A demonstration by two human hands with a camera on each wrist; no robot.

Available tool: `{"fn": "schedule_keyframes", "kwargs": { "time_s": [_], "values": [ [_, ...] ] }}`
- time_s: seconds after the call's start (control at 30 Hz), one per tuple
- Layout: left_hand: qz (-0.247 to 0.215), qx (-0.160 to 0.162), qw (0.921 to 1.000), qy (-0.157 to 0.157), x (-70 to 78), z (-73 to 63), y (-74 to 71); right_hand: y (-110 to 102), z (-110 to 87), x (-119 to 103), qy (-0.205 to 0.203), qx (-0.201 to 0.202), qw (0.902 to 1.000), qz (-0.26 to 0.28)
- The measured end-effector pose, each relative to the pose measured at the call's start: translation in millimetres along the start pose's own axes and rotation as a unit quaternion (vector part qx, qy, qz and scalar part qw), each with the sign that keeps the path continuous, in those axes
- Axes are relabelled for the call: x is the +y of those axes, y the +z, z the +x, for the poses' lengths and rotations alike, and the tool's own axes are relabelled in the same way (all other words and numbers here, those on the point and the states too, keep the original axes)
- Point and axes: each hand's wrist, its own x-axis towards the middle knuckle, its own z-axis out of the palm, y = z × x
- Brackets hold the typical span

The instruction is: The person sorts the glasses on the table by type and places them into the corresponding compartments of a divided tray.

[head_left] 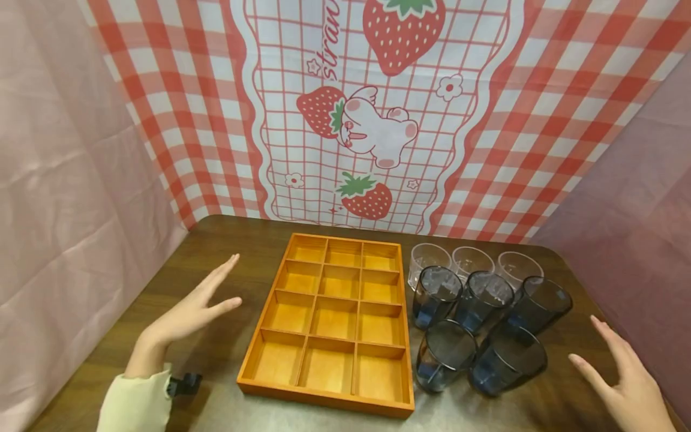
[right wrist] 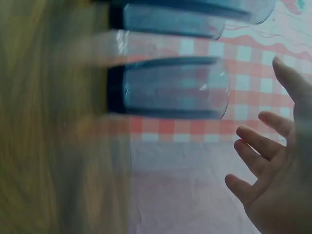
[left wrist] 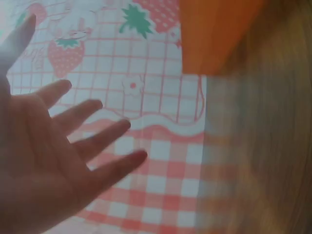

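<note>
The wooden tray [head_left: 324,400], divided into twelve compartments, lay near the middle of the brown tabletop [head_left: 259,252]. Immediately to its right stood five dark glasses [head_left: 480,306], upright in rows of three and two, with three clear glasses [head_left: 472,262] in a row behind them. The left hand [head_left: 190,309] hovered left of the tray, apart from it, its grip unclosed and the fingers extended. The right hand [head_left: 628,378] hovered right of the dark glasses, likewise apart, its grip unclosed and the fingers spread. A strawberry-print cloth [head_left: 486,138] hung behind.
</note>
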Motion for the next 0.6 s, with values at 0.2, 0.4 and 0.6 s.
{"fn": "schedule_keyframes", "kwargs": {
  "time_s": [0.2, 0.4, 0.6],
  "values": [
    [-0.091, -0.023, 0.9934, 0.065, -5.2, 3.9, 3.2, 4.0, -6.8, -15.7, -0.026, 0.077, 0.9903, 0.113],
    [-0.214, -0.068, 0.9666, 0.124, -18.1, 6.9, 7.1, 11.5, -7.9, -24.2, -0.071, 0.033, 0.9523, 0.295],
    [-0.304, -0.129, 0.9358, 0.123, -29.3, 8.1, 9.7, 19.1, -8.6, -31.0, -0.133, -0.037, 0.8869, 0.441]
  ]
}}
